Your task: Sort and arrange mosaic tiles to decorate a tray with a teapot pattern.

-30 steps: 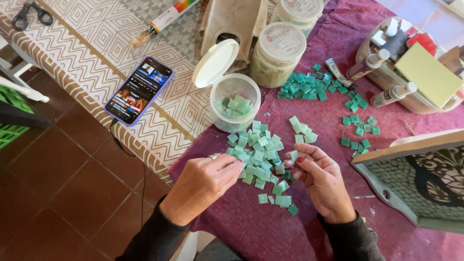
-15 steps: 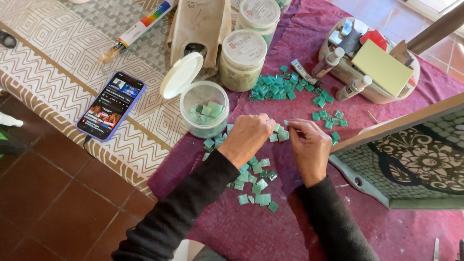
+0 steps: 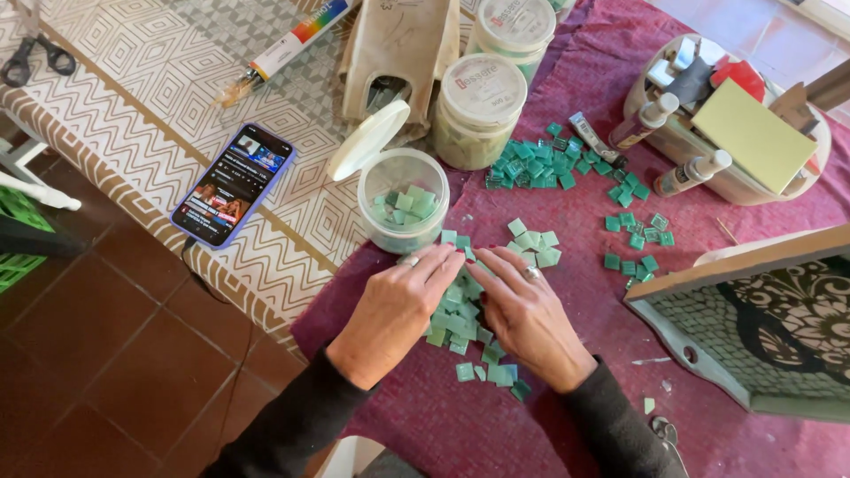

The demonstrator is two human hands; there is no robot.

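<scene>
Low in the middle of the frame, a pile of small green tiles [image 3: 462,320] is being pressed by the left hand [image 3: 398,310] and right hand [image 3: 529,320], both flat, fingers loosely together, gripping nothing. Just above, an open clear tub [image 3: 403,211] is being shown, and two round lidded jars with red-and-white labels [image 3: 482,111] higher up.

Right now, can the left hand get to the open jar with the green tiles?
Probably yes: the left hand lies just below the open jar, its lid is tipped back, and nothing stands between them.
</scene>
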